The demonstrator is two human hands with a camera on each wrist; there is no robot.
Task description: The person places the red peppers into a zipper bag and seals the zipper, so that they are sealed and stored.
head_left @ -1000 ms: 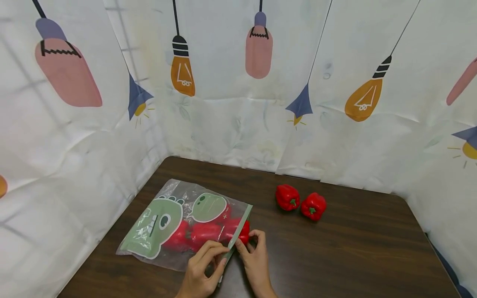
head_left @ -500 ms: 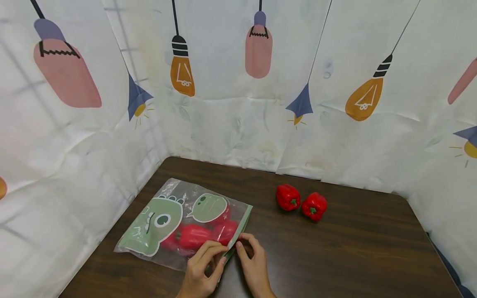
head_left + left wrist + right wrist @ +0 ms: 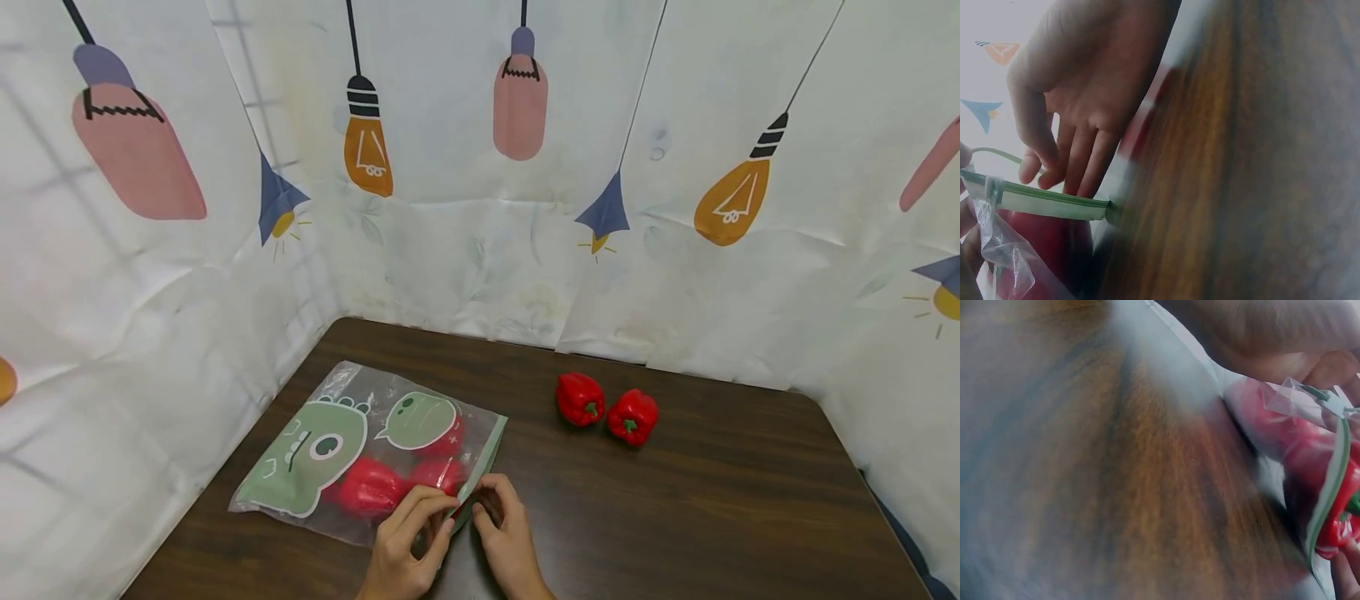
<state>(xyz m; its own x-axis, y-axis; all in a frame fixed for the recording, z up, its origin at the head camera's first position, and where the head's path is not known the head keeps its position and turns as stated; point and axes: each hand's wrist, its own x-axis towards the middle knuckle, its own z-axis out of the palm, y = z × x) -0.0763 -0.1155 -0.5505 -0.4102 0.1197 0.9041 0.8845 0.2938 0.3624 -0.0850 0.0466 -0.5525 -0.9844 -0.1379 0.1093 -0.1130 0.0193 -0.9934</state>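
Note:
A clear zip bag with a green dinosaur print lies on the table, its mouth towards the right. Several red bell peppers show through the plastic. My left hand pinches the near side of the bag's mouth. My right hand is at the opening, its fingertips partly hidden by the green zip strip. In the left wrist view, a pepper sits just inside the strip, below the right fingers. The right wrist view shows a pepper with a green stem at the mouth, near the right fingertips.
Two more red bell peppers, one on the left and one on the right, stand close together towards the back of the dark wooden table. A white printed curtain encloses the table's back and sides.
The pepper at the mouth has gone into the bag, with my right hand following it to the strip. Peppers inside have shifted left. My left hand keeps its pinch in the same place.

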